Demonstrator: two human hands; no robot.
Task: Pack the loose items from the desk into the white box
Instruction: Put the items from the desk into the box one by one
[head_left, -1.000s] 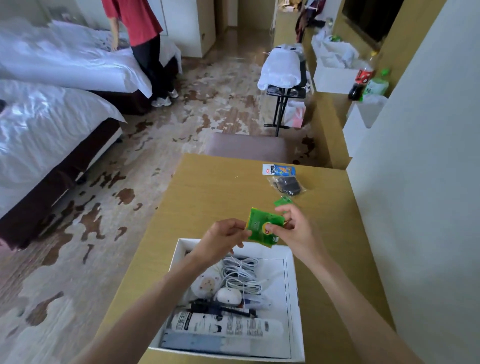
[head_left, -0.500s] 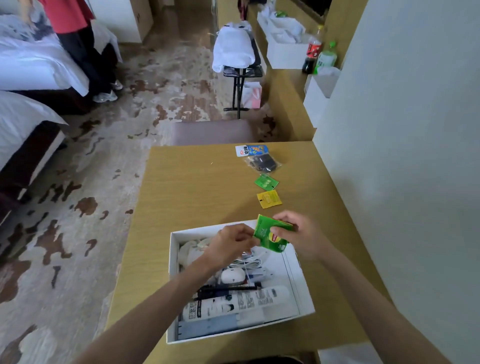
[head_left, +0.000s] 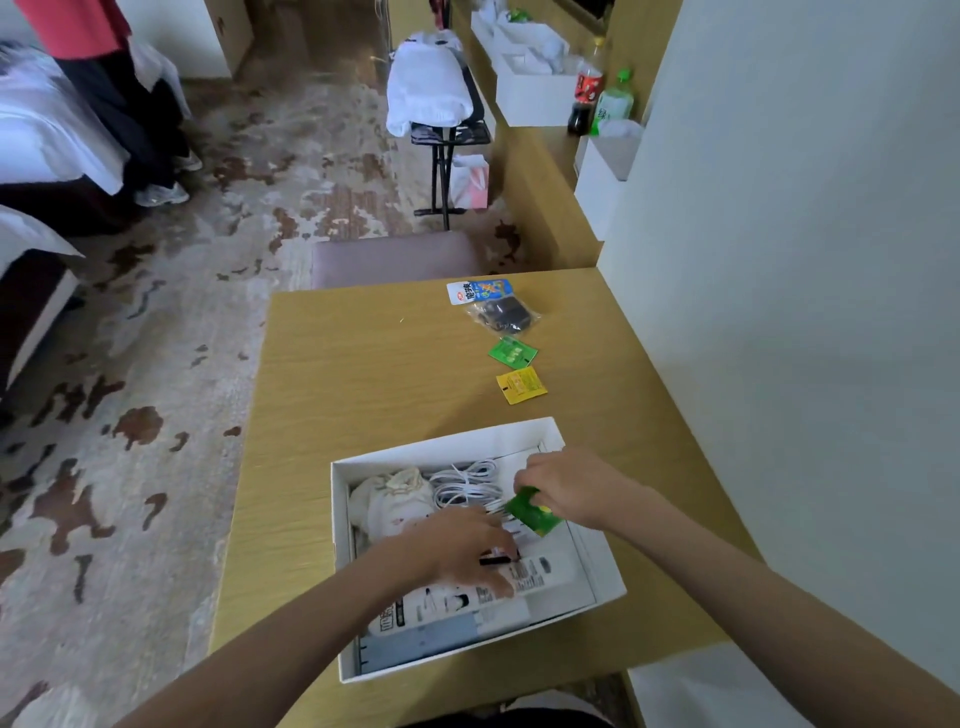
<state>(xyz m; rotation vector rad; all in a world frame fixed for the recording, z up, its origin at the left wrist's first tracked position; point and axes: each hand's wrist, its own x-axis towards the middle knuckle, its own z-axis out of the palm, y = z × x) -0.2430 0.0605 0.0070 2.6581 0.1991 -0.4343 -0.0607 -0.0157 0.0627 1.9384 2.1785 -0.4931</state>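
The white box sits on the wooden desk near its front edge, holding a cloth pouch, a coiled white cable, a white tube and other items. My right hand holds a green packet low inside the box at its right side. My left hand reaches into the box's middle, fingers resting on the tube and a black pen. Loose on the desk beyond the box lie a yellow sachet, a small green sachet, a clear bag with something black and a blue-white snack pack.
A wall runs along the desk's right side. A padded stool stands at the desk's far edge. Beyond are a luggage rack with a white bag, a counter with bottles, beds at left and a person standing.
My right hand has carried the green packet from above the box's far rim down into the box. My left hand let go of the packet and dropped onto the items inside.
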